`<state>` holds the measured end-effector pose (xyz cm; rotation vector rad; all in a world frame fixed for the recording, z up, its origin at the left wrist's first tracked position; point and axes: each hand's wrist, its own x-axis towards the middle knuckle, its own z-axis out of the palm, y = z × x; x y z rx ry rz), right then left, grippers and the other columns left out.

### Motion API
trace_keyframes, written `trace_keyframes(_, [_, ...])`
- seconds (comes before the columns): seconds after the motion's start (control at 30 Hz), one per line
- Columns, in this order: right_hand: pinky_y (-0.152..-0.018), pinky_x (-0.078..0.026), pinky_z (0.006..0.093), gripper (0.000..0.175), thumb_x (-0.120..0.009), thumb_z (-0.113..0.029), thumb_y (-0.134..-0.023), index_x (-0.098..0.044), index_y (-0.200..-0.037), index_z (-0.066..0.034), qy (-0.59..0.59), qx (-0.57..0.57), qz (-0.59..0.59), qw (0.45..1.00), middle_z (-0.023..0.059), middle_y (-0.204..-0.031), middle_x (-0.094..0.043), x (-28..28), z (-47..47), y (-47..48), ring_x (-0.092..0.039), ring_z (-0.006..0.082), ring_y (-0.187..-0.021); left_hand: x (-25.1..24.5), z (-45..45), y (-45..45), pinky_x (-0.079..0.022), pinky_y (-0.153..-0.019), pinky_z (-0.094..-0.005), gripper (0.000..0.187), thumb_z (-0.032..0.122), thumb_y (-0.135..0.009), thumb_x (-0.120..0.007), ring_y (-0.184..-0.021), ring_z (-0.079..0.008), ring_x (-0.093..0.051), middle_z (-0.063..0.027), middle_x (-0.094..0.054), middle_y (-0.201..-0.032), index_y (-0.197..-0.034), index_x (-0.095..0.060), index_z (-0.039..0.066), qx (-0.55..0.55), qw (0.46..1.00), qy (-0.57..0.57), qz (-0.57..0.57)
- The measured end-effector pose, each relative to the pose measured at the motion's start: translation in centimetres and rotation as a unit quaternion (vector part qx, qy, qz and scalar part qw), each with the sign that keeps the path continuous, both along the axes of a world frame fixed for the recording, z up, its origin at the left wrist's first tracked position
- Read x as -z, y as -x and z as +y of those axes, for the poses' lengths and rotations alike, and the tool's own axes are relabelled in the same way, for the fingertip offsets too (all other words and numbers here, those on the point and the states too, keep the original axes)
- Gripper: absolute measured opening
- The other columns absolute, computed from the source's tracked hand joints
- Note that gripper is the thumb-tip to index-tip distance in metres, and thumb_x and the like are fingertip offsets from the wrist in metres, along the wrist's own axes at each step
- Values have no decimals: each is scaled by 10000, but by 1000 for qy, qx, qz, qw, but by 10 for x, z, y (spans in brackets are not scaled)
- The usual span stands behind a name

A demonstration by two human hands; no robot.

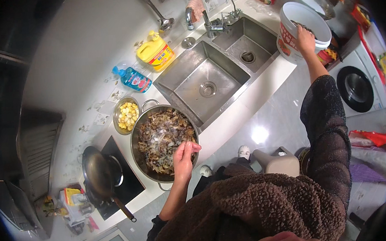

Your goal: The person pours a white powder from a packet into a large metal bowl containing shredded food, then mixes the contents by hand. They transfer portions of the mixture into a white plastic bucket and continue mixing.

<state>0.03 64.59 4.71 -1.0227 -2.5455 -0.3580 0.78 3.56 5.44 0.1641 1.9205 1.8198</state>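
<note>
A wide metal pot (137, 148) with loop handles stands before me, full of brown shredded food (162, 132) with a pale, whitish patch on top. My left hand (183, 156) is over the pot's near right rim, its fingers curled together with nothing visible in them. At the far right of the counter, my right hand (306, 41) reaches over the rim of a large white plastic bucket (304, 10). Its fingertips are inside, against dark food (304, 28); whether they grip it is hidden.
A double steel sink (193, 71) lies between pot and bucket. A bowl of pale yellow pieces (128, 116), a blue pump bottle (134, 79) and a yellow jug (157, 52) line the wall. A wok (97, 170) sits on the black cooktop (130, 178). A stool (278, 163) stands below.
</note>
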Motion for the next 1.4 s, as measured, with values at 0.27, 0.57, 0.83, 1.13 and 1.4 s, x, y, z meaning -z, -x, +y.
trace_keyframes(0.27, [-675,-511,471,270,-616,-209,-784,-553,-1006,-71,25,-94,33,995,190,-851,-657,0,-3,-16,-652,363,-807,9,33,-6,-452,-828,-293,293,207,-1006,-423,-845,-146,-589,-77,-642,-860,-877,-598,10,25,1000,10,-12])
trace_keyframes(0.57, [-586,-483,453,346,-675,-347,-762,-515,-750,-40,58,-263,97,958,159,-697,-597,-15,-169,-48,-611,351,-647,8,45,0,-453,-824,-291,297,210,-1007,-415,-840,-145,-591,-73,-639,-865,-878,-594,12,71,997,-2,30])
trace_keyframes(0.83, [-670,-474,425,282,-720,-125,-666,-493,-814,-47,150,-333,64,929,121,-758,-580,-31,-338,-61,-591,319,-759,6,-10,27,-451,-787,-271,284,236,-999,-454,-798,-126,-585,-67,-651,-849,-882,-599,21,12,999,-32,35])
trace_keyframes(1.13, [-649,-464,370,253,-704,-198,-719,-493,-754,-63,115,-347,48,929,87,-696,-562,-31,-438,-61,-596,264,-709,22,-113,62,-447,-792,-270,245,221,-986,-490,-799,-120,-576,-44,-647,-852,-906,-610,22,-59,997,-20,48])
trace_keyframes(1.4, [-873,-439,427,501,-683,-113,-731,-503,-1191,-26,90,-353,55,930,138,-1121,-570,-57,-483,-67,-549,307,-1030,78,-166,91,-377,-981,-353,378,243,-890,-637,-1136,-254,-499,-153,-524,-1235,-1170,-556,2,-147,972,150,102])
